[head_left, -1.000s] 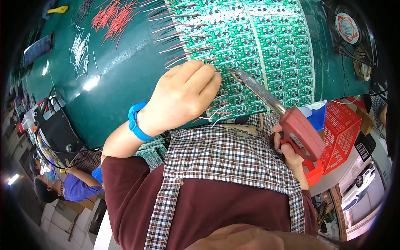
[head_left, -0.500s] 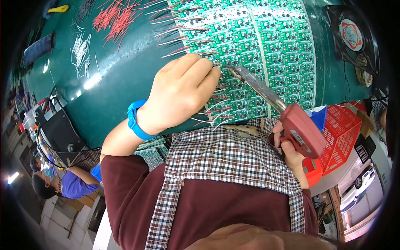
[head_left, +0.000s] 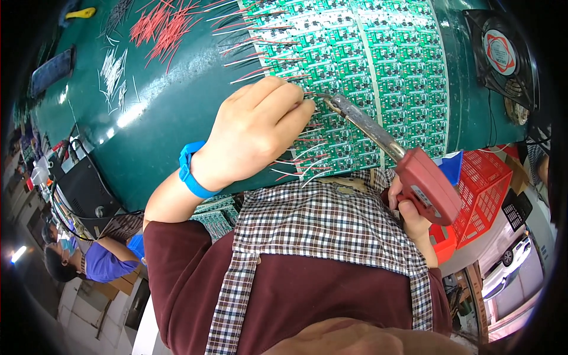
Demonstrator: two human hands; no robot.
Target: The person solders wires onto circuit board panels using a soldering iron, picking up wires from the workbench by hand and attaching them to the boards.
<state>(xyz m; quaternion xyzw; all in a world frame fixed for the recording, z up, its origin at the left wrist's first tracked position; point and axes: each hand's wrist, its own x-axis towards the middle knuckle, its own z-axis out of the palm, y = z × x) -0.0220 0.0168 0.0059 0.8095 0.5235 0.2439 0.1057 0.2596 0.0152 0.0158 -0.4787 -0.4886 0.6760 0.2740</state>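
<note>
The right hand [head_left: 413, 218] grips a red soldering gun [head_left: 429, 188], best steadied for brief contact. The left hand [head_left: 251, 133] is bunched narrow, its pinch hidden; fingertips should avoid the heat. Circuit boards [head_left: 411, 89] lie beyond, on the green tabletop [head_left: 168, 121].

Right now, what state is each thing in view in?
Left hand: fingers curled, grip hidden
Right hand: closed around the iron's handle
Iron: held, tip over the boards
Boards: laid in rows, wires along left edge
Red wires: heaped loose
White wires: scattered loose
Phone: lying down
Fan: spinning or not, unclear
Wristband: fastened
</note>
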